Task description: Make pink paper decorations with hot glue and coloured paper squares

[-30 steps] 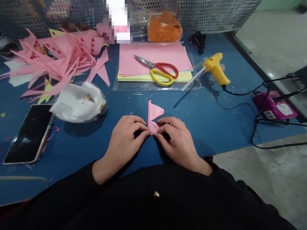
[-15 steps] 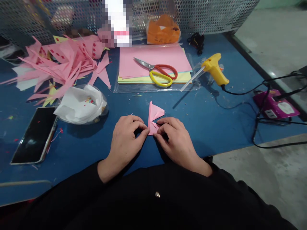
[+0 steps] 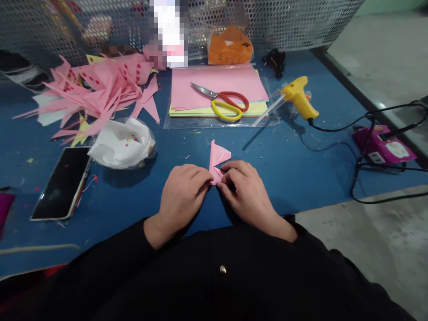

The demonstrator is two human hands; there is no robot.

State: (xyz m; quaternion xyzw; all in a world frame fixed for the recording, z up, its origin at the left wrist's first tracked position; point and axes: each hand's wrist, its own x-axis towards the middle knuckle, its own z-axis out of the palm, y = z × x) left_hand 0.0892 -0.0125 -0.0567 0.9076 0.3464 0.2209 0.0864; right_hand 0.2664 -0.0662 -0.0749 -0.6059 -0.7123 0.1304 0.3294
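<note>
A small folded piece of pink paper [image 3: 219, 154] lies upright in my view on the blue table, with a notch in its right side. My left hand [image 3: 183, 195] pinches its lower left edge between thumb and forefinger. On the other side, my right hand [image 3: 248, 191] grips the lower right flap with curled fingers. The fingertips of both hands hide part of the paper's bottom end. Beyond it, scissors [image 3: 219, 101] with one red and one yellow handle rest on a stack of coloured paper [image 3: 200, 80] in a clear sleeve.
To the right lie a yellow glue gun [image 3: 301, 100] with its cord and a purple power socket [image 3: 384, 145]. Pink paper scraps [image 3: 100, 89], a paper-lined bowl [image 3: 120, 151] and a phone [image 3: 62, 183] are at left. An orange packet [image 3: 230, 47] stands by the mesh basket [image 3: 284, 22].
The view has shifted slightly, so things on the left appear further right. My left hand's fingers have drawn closer together at the pink paper's lower edge; my right hand keeps its grip.
</note>
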